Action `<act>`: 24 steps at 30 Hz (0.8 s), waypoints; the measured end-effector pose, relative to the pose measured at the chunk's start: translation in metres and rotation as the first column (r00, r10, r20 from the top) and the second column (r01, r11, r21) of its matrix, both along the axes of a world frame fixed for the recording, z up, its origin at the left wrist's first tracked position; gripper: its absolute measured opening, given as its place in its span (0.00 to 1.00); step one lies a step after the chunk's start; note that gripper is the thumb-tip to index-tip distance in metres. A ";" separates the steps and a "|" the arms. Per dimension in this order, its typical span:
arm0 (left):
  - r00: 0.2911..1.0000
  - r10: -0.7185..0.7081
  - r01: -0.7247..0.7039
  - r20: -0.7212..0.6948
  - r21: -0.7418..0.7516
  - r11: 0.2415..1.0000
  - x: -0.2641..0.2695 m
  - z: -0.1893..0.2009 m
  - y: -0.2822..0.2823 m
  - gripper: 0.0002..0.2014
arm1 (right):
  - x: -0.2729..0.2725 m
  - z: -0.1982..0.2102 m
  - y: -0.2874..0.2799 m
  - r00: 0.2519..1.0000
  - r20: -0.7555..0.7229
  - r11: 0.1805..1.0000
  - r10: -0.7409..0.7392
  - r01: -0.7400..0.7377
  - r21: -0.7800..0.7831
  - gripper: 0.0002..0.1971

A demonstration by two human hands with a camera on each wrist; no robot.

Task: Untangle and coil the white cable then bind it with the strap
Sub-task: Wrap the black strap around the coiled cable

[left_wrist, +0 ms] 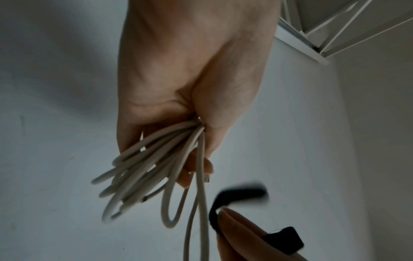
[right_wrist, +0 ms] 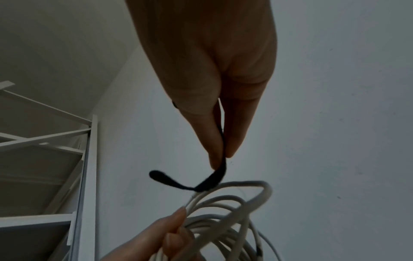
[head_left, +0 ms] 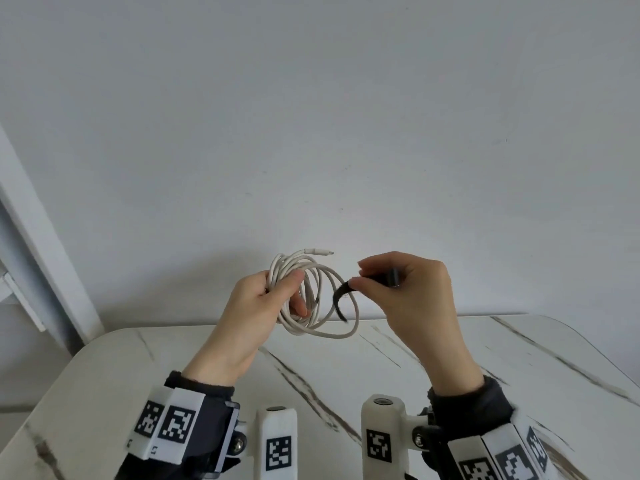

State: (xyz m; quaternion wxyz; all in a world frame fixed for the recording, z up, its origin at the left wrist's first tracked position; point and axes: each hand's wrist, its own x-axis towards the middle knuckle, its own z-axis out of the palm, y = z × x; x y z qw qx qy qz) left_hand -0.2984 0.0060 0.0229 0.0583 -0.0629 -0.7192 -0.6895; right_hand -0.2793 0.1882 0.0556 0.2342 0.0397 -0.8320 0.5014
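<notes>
**Coil in one hand, strap in the other**

The person holds both hands up above the marbled worktop point(head_left: 450, 358), in front of a plain pale wall point(head_left: 311, 116). The left hand point(head_left: 256, 306) has its fingers point(head_left: 298, 308) and thumb curled round one side of the white cable point(head_left: 322, 327), which is gathered into several loose loops; the loops hang out toward 3 o'clock of that hand, and one plug end point(head_left: 320, 252) sticks out at the coil's 12 o'clock. The right hand point(head_left: 412, 296), at 3 o'clock of the coil, pinches the black strap point(head_left: 341, 299) between thumb and fingertips. The strap's free end curves down against the outermost loop. A white frame point(head_left: 38, 237) leans at 9 o'clock.
</notes>
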 end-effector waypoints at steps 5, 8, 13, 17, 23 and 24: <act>0.998 0.042 -0.044 -0.049 -0.041 0.998 0.001 0.002 0.003 0.21 | -0.003 -0.008 -0.009 0.996 0.083 0.999 0.027 -0.030 0.030 0.07; 0.999 0.027 -0.028 -0.029 -0.029 0.999 0.002 0.003 0.003 0.18 | -0.004 -0.009 -0.012 0.997 0.077 0.999 0.025 -0.027 0.035 0.11; 0.999 -0.039 0.039 -0.024 -0.013 0.999 0.002 0.006 0.004 0.17 | -0.007 -0.013 -0.016 0.997 -0.020 0.981 -0.076 0.078 0.177 0.10; 1.000 -0.020 0.021 -0.022 0.019 1.000 0.003 0.006 0.007 0.16 | -0.009 -0.017 -0.020 0.982 -0.133 0.944 -0.136 0.169 0.284 0.10; 0.998 -0.053 0.052 -0.019 -0.031 0.998 0.004 0.007 0.007 0.13 | -0.007 -0.019 -0.028 0.985 -0.133 0.957 -0.110 0.141 0.254 0.04; 0.998 -0.062 0.061 -0.019 -0.044 0.997 0.005 0.007 0.008 0.13 | -0.006 -0.019 -0.030 0.987 -0.126 0.961 -0.103 0.131 0.243 0.04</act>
